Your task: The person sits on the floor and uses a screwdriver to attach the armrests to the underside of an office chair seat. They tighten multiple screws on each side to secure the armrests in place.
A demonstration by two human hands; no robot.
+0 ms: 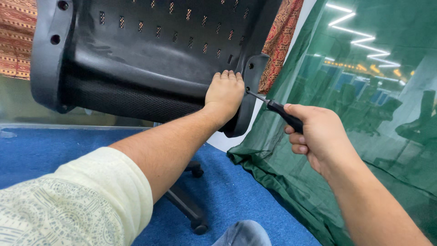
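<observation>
The left hand (224,93) lies flat on the black plastic chair back (150,50), fingers open. The right hand (318,134) squeezes a black-handled metal screwdriver (277,110), its tip at a screw hole.

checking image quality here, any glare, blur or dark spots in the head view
Head view: sharp on the left hand and screwdriver; ceiling-light streaks reflect in the glass behind the green cloth; the black chair back is dark with soft sheen; the sleeve is slightly soft at the edge.
</observation>
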